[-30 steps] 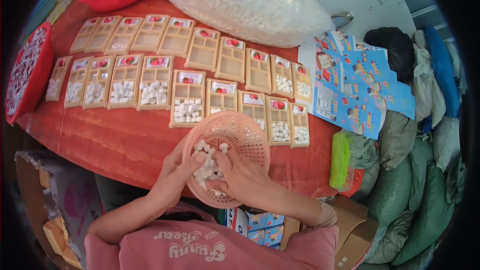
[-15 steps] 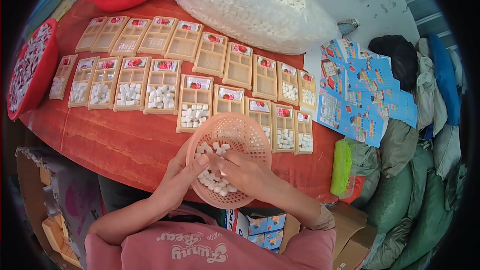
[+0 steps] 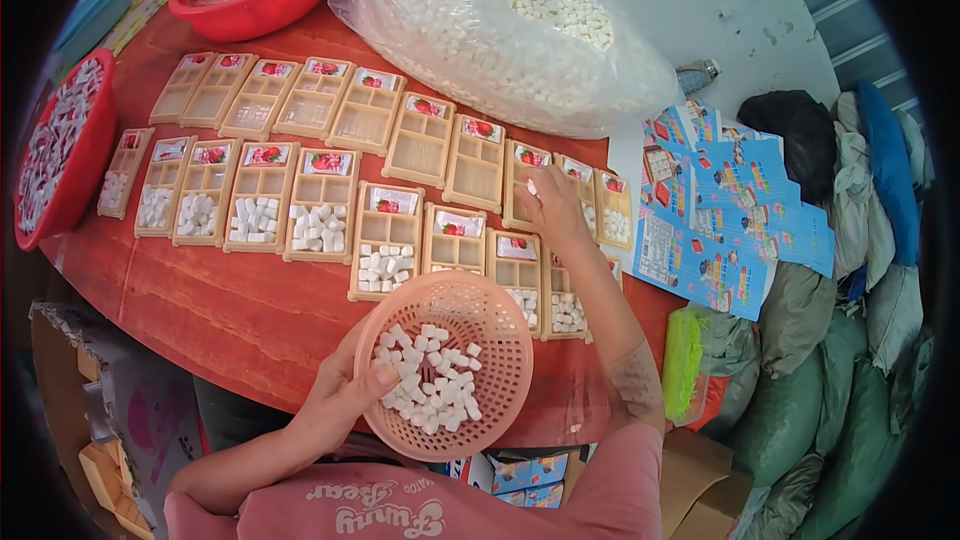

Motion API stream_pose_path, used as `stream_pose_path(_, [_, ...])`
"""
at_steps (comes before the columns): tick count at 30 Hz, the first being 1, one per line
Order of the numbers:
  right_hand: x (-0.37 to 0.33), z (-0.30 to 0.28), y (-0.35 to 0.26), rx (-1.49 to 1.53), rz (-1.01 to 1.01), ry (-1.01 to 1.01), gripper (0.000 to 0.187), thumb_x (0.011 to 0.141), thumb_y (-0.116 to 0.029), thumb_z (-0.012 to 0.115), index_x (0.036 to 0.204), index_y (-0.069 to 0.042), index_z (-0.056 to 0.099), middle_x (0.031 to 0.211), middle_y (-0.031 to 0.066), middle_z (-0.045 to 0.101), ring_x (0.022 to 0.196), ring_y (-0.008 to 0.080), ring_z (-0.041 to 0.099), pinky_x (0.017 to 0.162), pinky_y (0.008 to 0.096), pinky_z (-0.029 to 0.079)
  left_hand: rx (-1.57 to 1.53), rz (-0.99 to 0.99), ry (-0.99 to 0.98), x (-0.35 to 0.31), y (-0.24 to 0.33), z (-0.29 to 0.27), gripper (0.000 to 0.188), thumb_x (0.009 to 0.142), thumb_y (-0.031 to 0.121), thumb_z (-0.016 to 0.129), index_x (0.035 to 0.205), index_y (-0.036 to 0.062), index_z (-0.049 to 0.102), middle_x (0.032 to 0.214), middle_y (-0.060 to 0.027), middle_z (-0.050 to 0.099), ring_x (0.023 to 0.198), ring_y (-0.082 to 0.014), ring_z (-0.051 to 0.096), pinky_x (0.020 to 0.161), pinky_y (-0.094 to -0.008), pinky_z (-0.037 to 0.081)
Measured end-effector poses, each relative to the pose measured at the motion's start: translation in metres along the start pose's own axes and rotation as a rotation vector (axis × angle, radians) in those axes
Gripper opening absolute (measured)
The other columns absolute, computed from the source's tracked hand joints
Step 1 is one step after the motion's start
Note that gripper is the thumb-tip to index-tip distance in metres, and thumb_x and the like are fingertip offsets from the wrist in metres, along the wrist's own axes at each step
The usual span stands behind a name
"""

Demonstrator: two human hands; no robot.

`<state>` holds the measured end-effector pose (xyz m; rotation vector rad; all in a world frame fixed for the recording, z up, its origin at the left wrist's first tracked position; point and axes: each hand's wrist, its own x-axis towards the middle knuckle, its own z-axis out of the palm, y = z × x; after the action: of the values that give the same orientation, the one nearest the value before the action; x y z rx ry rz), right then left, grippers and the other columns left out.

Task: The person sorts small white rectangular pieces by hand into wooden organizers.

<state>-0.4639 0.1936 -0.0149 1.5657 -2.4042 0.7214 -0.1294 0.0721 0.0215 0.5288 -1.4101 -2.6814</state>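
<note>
My left hand (image 3: 343, 385) is closed on the rim of a pink perforated plastic basket (image 3: 510, 325), its thumb over the edge. Small white marshmallows (image 3: 430, 380) lie in the basket, which is tipped slightly toward me. Above a beige compartment tray (image 3: 522, 162) in the far row, my right hand (image 3: 555, 208) is closed; a bit of white shows at its fingertips, and the palm side is hidden. That tray has a strawberry-printed sachet (image 3: 528, 155) in its top section. Near-row trays, such as this beige tray (image 3: 320, 210), have marshmallows in their large section.
A big clear bag of marshmallows (image 3: 480, 50) lies at the back. Blue printed cards (image 3: 745, 175) are spread at the right, near a green-lidded box (image 3: 684, 365). Red basins stand at left: one of sachets (image 3: 98, 155), another behind (image 3: 255, 15). Sacks (image 3: 800, 420) pile up at far right.
My right hand has left the basket and reached out to a far-row tray, with white pieces in its fingers. The basket in my left hand has come slightly nearer to me.
</note>
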Motion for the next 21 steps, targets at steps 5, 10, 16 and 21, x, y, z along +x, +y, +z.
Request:
stream_pose_path(5, [-0.001,0.007,0.007,-0.085,-0.078,-0.059,0.023,0.084,-0.013,0.063,0.104,-0.005,0.054,0.108,0.015,0.053,0.095,0.0338,0.056,0.077,0.0403,0.049,-0.011,-0.002,0.028,-0.001,-0.001,-0.006,0.071,0.088,0.037,0.062,0.141,0.0031,0.029,0.133,-0.0109,0.045,0.122,-0.0188,0.043,0.102,-0.0348,0.035])
stream_pose_path(10, [-0.004,0.007,0.007,0.015,-0.112,-0.016,0.029,0.083,-0.014,0.064,0.109,-0.005,0.054,0.114,0.0171,0.051,0.102,0.035,0.053,0.088,0.0404,0.045,-0.034,-0.039,0.019,-0.001,-0.003,-0.007,0.071,0.088,0.037,0.062,0.141,0.0033,0.029,0.132,-0.0113,0.045,0.122,-0.0193,0.043,0.102,-0.0357,0.036])
stream_pose_path(16, [-0.013,0.011,0.016,0.152,-0.036,0.004,0.019,0.087,-0.013,0.059,0.103,-0.002,0.059,0.107,0.0146,0.056,0.104,0.0331,0.053,0.088,0.0381,0.045,-0.034,-0.035,0.003,-0.001,-0.002,-0.005,0.071,0.088,0.035,0.062,0.141,0.0033,0.028,0.131,-0.0112,0.046,0.121,-0.0192,0.044,0.101,-0.0349,0.037])
stream_pose_path(21, [-0.005,-0.002,0.011,0.363,0.128,0.082,0.016,0.091,-0.012,0.054,0.1,-0.001,0.061,0.103,0.0125,0.06,0.097,0.0256,0.057,0.084,0.0326,0.046,-0.034,-0.046,0.019,-0.002,-0.004,-0.007,0.071,0.088,0.035,0.062,0.141,0.0032,0.028,0.131,-0.0111,0.046,0.12,-0.0189,0.045,0.1,-0.0343,0.037])
